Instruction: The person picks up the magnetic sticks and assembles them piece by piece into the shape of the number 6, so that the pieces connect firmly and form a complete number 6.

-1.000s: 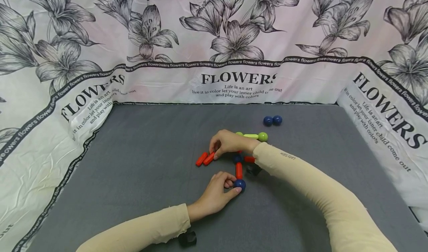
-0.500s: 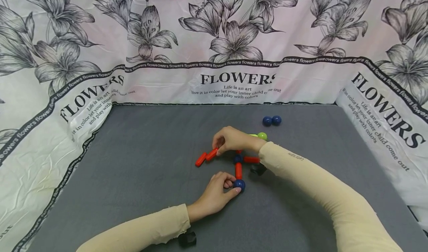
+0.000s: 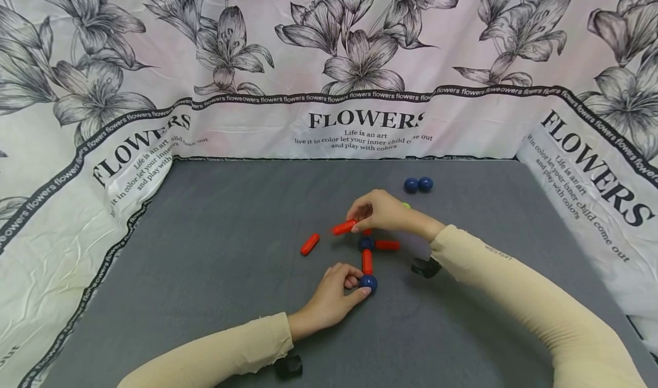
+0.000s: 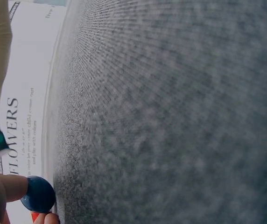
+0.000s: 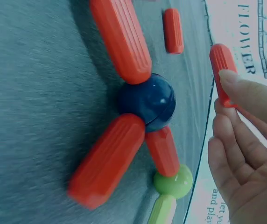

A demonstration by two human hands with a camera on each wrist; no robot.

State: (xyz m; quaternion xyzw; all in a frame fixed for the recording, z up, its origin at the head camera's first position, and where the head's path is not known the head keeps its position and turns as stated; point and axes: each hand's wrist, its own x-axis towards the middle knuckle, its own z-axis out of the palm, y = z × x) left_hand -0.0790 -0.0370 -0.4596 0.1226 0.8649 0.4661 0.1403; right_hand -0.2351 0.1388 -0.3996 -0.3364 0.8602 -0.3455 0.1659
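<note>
My left hand (image 3: 334, 296) pinches a dark blue ball (image 3: 367, 284) between thumb and fingers at the near end of a joined set of pieces. A red rod (image 3: 367, 262) runs from that ball to another blue ball (image 5: 148, 101), which also bears a red rod to the right (image 3: 386, 245) and one toward a green ball (image 5: 173, 181). My right hand (image 3: 382, 210) pinches a loose ridged red rod (image 3: 343, 228) by one end, above the table and left of the joined pieces. In the head view the right hand hides most of the green part.
Another loose red rod (image 3: 310, 244) lies on the grey table (image 3: 231, 216) to the left. Two blue balls (image 3: 418, 185) sit side by side at the back right. A flower-printed cloth (image 3: 247, 125) stands around the table's far and side edges.
My right hand has lifted one red rod away from its neighbour and moved right and back with it. The left hand stays on the blue ball.
</note>
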